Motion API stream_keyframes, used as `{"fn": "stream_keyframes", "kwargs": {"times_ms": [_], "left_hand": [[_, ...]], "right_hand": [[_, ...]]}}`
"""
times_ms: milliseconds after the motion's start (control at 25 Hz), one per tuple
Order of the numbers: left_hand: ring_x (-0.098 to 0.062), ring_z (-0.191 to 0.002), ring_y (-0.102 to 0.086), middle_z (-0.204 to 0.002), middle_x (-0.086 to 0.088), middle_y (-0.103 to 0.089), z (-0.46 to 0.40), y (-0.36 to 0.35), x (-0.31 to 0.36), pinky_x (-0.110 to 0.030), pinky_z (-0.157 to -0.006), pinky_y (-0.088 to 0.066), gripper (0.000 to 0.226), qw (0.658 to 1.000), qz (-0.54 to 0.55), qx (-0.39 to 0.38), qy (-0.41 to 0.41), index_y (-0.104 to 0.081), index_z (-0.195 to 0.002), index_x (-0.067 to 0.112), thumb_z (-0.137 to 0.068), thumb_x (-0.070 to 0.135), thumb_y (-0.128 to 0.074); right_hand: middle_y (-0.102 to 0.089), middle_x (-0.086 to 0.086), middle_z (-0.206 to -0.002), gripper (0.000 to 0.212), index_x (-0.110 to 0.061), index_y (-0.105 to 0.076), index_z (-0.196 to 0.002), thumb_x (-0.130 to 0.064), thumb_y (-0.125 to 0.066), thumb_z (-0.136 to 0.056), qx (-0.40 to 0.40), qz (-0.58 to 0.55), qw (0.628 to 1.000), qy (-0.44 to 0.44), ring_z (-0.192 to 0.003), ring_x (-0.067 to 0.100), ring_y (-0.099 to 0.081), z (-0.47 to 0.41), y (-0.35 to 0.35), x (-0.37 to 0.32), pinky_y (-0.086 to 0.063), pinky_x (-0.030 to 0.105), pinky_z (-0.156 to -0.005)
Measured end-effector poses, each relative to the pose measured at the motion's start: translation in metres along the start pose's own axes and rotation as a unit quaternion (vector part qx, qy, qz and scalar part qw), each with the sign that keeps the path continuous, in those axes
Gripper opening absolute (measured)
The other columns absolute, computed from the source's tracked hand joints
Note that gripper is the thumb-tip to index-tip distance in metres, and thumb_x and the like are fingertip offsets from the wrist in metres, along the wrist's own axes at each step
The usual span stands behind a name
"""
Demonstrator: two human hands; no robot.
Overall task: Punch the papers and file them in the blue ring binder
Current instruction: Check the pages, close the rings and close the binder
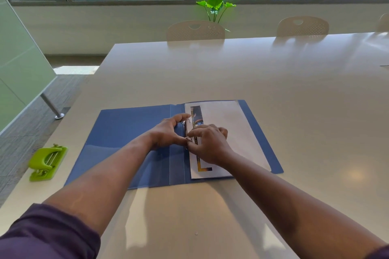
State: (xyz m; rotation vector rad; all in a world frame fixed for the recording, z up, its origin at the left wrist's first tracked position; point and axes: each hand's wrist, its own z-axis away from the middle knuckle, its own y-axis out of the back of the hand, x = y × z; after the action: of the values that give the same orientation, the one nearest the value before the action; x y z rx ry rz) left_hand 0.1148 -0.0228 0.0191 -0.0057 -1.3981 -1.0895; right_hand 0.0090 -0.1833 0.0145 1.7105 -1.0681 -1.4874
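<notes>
— Where are we? The blue ring binder (134, 145) lies open flat near the table's (273, 90) front edge, the papers (227, 132) already on its right-hand cover.

— And both hands sit at the spine. The left hand (166, 132) curls round the ring mechanism (185, 130), thumb and fingers bracketing the metal, probably to steady it.

— The right hand (208, 143)?

— Fingers bunched, pinching at the nearer ring right where the sheet's punched margin meets it. I'd say the rings are being closed or the holes threaded, though the fingers cover the metal and I can't tell which.

— The green hole punch (47, 162)?

— Parked at the table's left edge, well apart from the binder. Punching looks finished, so it's out of the way.

— So filing's nearly done.

— That's my read.
</notes>
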Motion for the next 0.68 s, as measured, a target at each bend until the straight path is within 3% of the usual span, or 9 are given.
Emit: {"fn": "stream_keyframes", "kwargs": {"times_ms": [120,280,480,680], "left_hand": [[-0.015,-0.148,-0.029,-0.159,0.002,-0.037,0.007,0.001,-0.001,-0.035,-0.118,-0.030,0.106,1.000,0.001,0.001,-0.001,-0.027,-0.157,0.037,-0.073,0.030,-0.090],[-0.012,-0.144,-0.035,-0.160,0.002,-0.035,0.018,-0.006,-0.006,-0.028,-0.115,-0.032,0.105,0.998,-0.042,0.033,-0.016,-0.022,-0.159,0.032,-0.077,0.036,-0.086],[-0.019,-0.154,-0.019,-0.166,-0.003,-0.026,0.028,-0.006,-0.009,-0.035,-0.124,-0.020,0.106,0.984,-0.141,0.106,-0.019,-0.023,-0.160,0.017,-0.078,0.051,-0.082],[-0.027,-0.155,-0.012,-0.168,-0.002,-0.021,0.039,0.015,-0.020,-0.050,-0.121,-0.018,0.112,0.948,-0.240,0.154,0.138,-0.027,-0.158,0.026,-0.070,0.084,-0.064]], "right_hand": [[-0.070,-0.008,-0.113,0.027,-0.029,-0.075,-0.109,-0.040,-0.059,-0.089,-0.010,-0.017,1.000,0.004,-0.115,0.017,-0.054,-0.001,-0.003,-0.003,-0.029,0.039,-0.090],[-0.068,-0.007,-0.115,0.023,-0.026,-0.074,-0.104,-0.035,-0.057,-0.092,0.003,-0.023,1.000,0.000,-0.113,0.020,-0.054,-0.001,-0.011,-0.001,-0.030,0.037,-0.088],[-0.068,-0.009,-0.117,0.020,-0.026,-0.072,-0.104,-0.034,-0.055,-0.097,0.028,-0.041,0.999,-0.003,-0.111,0.020,-0.055,0.002,-0.021,0.005,-0.033,0.038,-0.089],[-0.068,-0.011,-0.120,0.021,-0.026,-0.073,-0.107,-0.032,-0.055,-0.098,0.038,-0.034,0.999,0.002,-0.113,0.019,-0.056,0.002,-0.025,0.007,-0.034,0.040,-0.092]]}}
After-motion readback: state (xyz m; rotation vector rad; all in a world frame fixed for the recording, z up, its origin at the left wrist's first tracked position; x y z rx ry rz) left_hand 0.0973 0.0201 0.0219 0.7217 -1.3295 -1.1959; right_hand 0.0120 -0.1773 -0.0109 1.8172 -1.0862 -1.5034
